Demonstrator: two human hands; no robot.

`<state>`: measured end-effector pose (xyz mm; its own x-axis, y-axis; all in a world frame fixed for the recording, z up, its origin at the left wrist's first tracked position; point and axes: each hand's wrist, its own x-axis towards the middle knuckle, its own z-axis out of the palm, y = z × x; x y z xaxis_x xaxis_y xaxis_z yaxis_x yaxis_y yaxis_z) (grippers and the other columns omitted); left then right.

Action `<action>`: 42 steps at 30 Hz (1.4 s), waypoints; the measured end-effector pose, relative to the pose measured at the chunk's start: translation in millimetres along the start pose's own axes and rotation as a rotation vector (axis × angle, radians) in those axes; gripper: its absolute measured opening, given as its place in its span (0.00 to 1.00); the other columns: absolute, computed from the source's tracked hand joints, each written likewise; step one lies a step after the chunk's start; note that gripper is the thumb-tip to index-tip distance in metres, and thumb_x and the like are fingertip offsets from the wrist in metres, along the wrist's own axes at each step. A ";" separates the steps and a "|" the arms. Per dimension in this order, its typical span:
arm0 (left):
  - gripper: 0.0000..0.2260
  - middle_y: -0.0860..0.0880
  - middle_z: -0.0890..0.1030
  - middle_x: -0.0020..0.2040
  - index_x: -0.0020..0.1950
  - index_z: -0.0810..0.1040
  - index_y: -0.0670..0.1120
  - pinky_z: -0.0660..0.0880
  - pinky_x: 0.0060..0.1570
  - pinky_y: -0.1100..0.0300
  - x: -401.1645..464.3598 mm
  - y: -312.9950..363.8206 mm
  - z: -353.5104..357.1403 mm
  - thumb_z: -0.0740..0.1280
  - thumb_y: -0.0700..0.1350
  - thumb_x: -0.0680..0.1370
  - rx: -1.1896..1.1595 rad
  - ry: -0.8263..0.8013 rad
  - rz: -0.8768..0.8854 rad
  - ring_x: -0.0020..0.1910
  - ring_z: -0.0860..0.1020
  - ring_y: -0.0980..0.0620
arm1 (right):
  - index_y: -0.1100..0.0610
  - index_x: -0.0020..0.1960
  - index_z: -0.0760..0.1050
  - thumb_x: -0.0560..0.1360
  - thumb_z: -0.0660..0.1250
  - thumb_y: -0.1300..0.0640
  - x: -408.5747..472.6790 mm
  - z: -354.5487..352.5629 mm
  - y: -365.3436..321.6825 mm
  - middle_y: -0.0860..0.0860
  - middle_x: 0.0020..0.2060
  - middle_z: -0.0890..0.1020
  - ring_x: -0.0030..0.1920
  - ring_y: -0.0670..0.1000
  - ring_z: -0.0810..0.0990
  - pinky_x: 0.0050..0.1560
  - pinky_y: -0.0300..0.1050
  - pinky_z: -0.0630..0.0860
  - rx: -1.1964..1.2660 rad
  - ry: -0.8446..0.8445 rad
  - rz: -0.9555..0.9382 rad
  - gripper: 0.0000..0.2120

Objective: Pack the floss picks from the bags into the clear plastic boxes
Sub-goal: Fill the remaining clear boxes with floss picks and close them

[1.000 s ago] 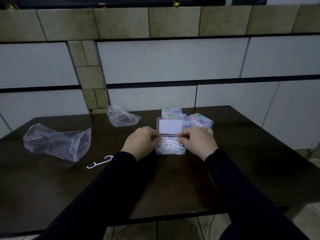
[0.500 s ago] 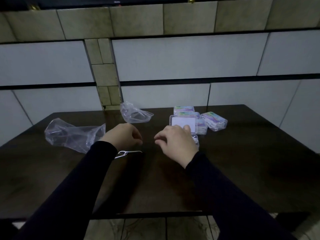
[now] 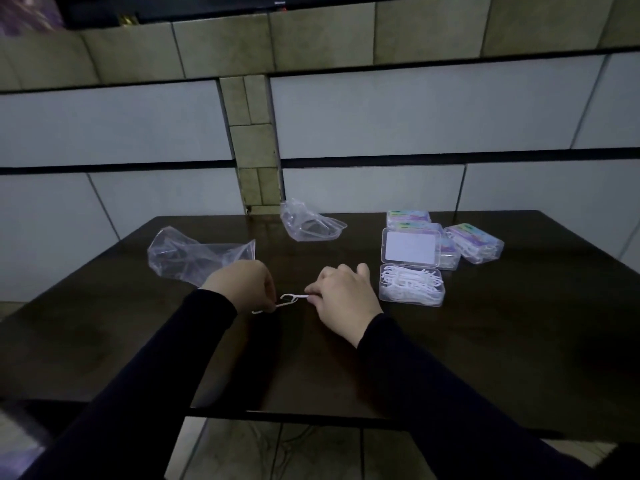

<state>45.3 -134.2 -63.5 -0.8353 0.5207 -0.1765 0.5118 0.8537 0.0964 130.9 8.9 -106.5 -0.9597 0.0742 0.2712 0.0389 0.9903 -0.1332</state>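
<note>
— Pinching anything, those hands?
— Left hand point(image 3: 242, 284) and right hand point(image 3: 341, 294) each grip an end of one white floss pick point(image 3: 289, 299) just above the dark surface point(image 3: 485, 341).
— And the open clear box point(image 3: 411, 285)?
— Right of them, full of picks, lid up.

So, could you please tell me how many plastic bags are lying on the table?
2. The larger bag lies on the table's left side, just beyond the left hand. The smaller bag sits near the far edge, by the wall. No others show.
</note>
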 end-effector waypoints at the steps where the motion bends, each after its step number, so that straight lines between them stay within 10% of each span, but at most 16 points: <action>1: 0.01 0.52 0.83 0.46 0.43 0.82 0.51 0.77 0.55 0.58 -0.8 -0.1 0.1 0.71 0.45 0.74 -0.004 0.003 0.003 0.47 0.79 0.55 | 0.46 0.62 0.78 0.81 0.58 0.49 0.0 0.3 -0.4 0.47 0.56 0.77 0.57 0.53 0.71 0.60 0.53 0.58 -0.002 -0.004 0.011 0.13; 22: 0.12 0.45 0.77 0.59 0.62 0.76 0.43 0.74 0.59 0.58 7.6 21.8 13.2 0.58 0.45 0.82 0.068 -0.093 0.002 0.56 0.77 0.49 | 0.58 0.59 0.72 0.79 0.57 0.58 0.0 1.3 -8.8 0.54 0.56 0.76 0.58 0.56 0.72 0.60 0.55 0.62 -0.164 -0.097 0.205 0.11; 42: 0.09 0.49 0.79 0.53 0.59 0.73 0.47 0.76 0.53 0.57 24.0 94.2 11.1 0.64 0.42 0.79 -0.115 0.274 0.123 0.50 0.78 0.52 | 0.46 0.60 0.73 0.78 0.62 0.57 -13.2 -44.3 57.9 0.49 0.54 0.77 0.57 0.52 0.72 0.60 0.54 0.61 -0.020 0.123 0.362 0.12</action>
<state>75.6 -41.5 -69.6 -0.7997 0.5898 0.1123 0.5991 0.7718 0.2132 158.1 70.4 -75.6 -0.8422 0.4317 0.3230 0.3754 0.8995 -0.2234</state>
